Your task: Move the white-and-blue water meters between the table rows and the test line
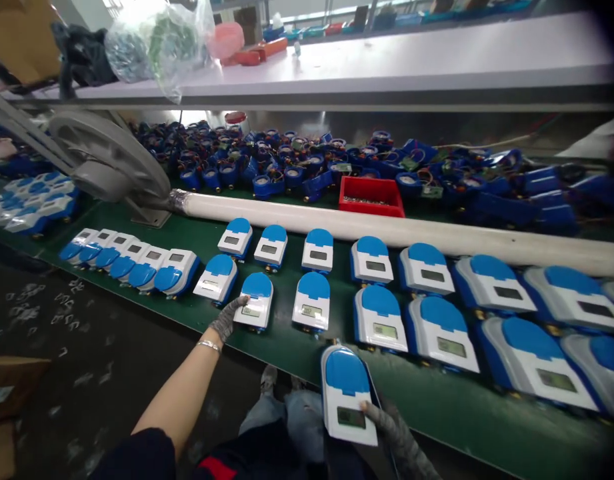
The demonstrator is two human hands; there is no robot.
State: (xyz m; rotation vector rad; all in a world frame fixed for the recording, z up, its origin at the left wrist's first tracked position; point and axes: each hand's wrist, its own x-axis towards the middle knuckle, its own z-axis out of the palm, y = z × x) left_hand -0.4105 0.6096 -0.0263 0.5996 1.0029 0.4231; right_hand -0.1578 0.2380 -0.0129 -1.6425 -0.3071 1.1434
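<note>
A white-and-blue water meter [349, 387] with a blue flap and a small display is in my right hand [394, 430], at the bench's front edge. This hand is gloved in grey and closed round the meter's lower right side, its thumb beside the display. My left hand [230, 319], also gloved and with a bracelet at the wrist, grips the left side of another water meter [257, 301] standing on the green bench top [281, 343]. Just right of that one stands a similar meter [311, 301] with digits on its display. Parts of my right fingers are hidden behind the held meter.
Two rows of meters [429, 268] stretch to the right, and a tight row [131, 257] stands left. Behind runs a white pipe [287, 217] joined to a grey wheel [109, 157]. A red bin [371, 197] sits among blue meter bodies below a white shelf [387, 67].
</note>
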